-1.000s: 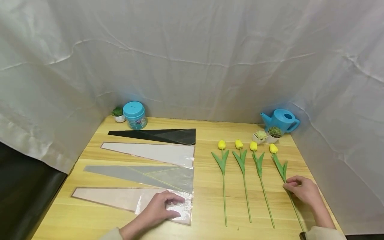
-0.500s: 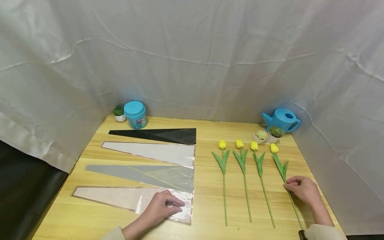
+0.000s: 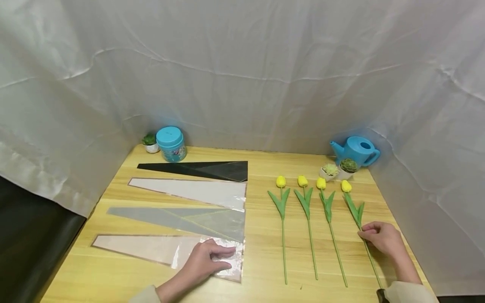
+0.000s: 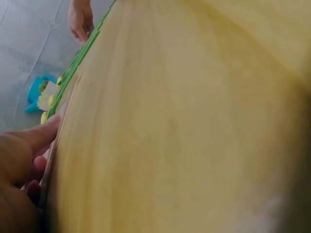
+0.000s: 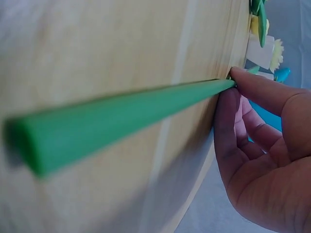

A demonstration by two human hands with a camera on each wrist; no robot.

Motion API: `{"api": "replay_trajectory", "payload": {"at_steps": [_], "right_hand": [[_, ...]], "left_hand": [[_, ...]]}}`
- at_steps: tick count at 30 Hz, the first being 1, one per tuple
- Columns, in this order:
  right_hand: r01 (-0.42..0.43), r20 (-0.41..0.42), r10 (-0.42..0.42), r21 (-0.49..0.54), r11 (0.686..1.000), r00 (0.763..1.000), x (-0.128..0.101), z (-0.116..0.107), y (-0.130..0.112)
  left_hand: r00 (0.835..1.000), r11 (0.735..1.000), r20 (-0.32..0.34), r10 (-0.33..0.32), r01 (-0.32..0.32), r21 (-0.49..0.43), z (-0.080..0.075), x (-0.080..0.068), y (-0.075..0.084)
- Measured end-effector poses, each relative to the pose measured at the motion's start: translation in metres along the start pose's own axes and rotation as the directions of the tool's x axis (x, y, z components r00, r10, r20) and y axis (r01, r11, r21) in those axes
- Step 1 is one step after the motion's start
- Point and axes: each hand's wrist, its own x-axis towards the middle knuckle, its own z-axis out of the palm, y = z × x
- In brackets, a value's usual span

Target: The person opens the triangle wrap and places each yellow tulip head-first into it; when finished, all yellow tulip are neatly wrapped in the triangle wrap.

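While the right hand (image 3: 382, 238) pinches the green stem of the rightmost tulip (image 3: 357, 219) near the right edge of the tabletop (image 3: 261, 261), the flower lies flat, its long axis running front to back with the yellow bud pointing away. The left hand (image 3: 206, 261) rests with relaxed fingers on the wide end of the nearest clear sleeve (image 3: 151, 249), whose tip points left. Both hands have barely shifted since a second ago.

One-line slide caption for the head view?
Left hand rests on the nearest clear sleeve; right hand pinches the rightmost yellow tulip.
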Motion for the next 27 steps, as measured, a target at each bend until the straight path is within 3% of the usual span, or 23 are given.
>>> {"api": "replay_trajectory", "payload": {"at_steps": [5,10,14,18,27], "right_hand": [[-0.004,0.001,0.004,0.000,1.000,1.000,0.0007,-0.0029,0.0001],[0.004,0.001,-0.004,-0.003,1.000,1.000,0.0031,-0.0025,0.0003],[0.005,0.005,-0.005,-0.007,1.000,1.000,0.0035,-0.0018,0.0000],[0.008,0.004,-0.008,-0.013,1.000,1.000,0.0031,-0.0015,0.0007],[-0.008,0.008,0.008,0.013,1.000,1.000,0.0013,-0.0003,0.0018]], "left_hand": [[0.999,1.000,-0.021,0.024,-0.023,0.015,0.0023,0.0048,0.0003],[0.998,0.996,-0.001,-0.070,0.070,-0.061,0.0021,0.0035,0.0031],[0.989,0.973,0.035,-0.143,0.147,-0.179,0.0004,0.0010,0.0042],[0.983,0.947,0.052,-0.175,0.183,-0.265,-0.0012,0.0020,0.0039],[0.973,0.907,0.067,-0.220,0.229,-0.353,-0.0069,0.0058,0.0054]]}}
